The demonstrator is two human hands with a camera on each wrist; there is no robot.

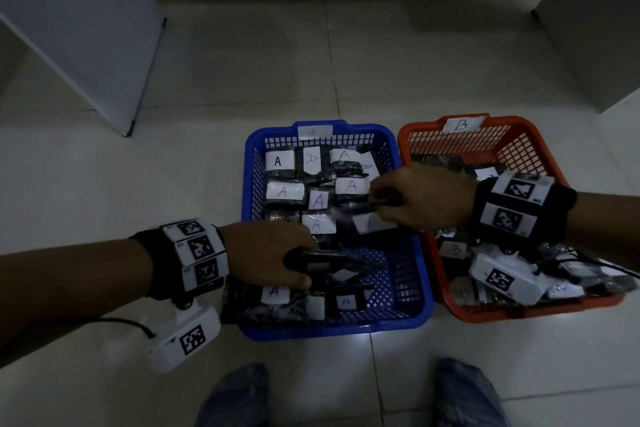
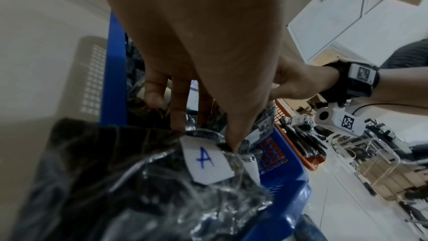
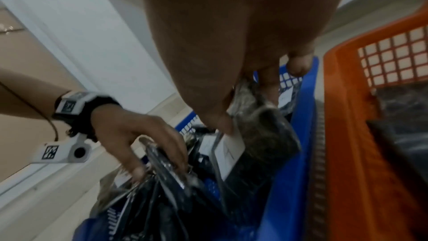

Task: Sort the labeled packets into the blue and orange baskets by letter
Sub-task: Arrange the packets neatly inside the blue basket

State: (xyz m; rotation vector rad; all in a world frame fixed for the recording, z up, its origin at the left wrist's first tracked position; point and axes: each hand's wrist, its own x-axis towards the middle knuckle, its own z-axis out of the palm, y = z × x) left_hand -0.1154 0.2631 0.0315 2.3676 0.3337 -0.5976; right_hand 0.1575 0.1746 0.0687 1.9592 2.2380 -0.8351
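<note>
The blue basket (image 1: 332, 331), tagged A, holds several dark plastic packets with white A labels (image 1: 278, 161). To its right stands the orange basket (image 1: 554, 310), tagged B (image 1: 462, 124), with more packets. My left hand (image 1: 304, 267) pinches a dark packet (image 1: 332, 265) over the blue basket's near end; the left wrist view shows its blue A label (image 2: 206, 160) under my left hand (image 2: 206, 135). Over the blue basket's right side, my right hand (image 1: 377, 201) pinches a blurred packet (image 1: 367, 218). In the right wrist view that packet (image 3: 266, 135) hangs below my right hand (image 3: 245, 102).
Both baskets sit on a pale tiled floor (image 1: 173, 201). A white cabinet (image 1: 86, 28) stands at the back left and another (image 1: 606, 45) at the back right. My knees in jeans (image 1: 239, 395) are just in front of the baskets.
</note>
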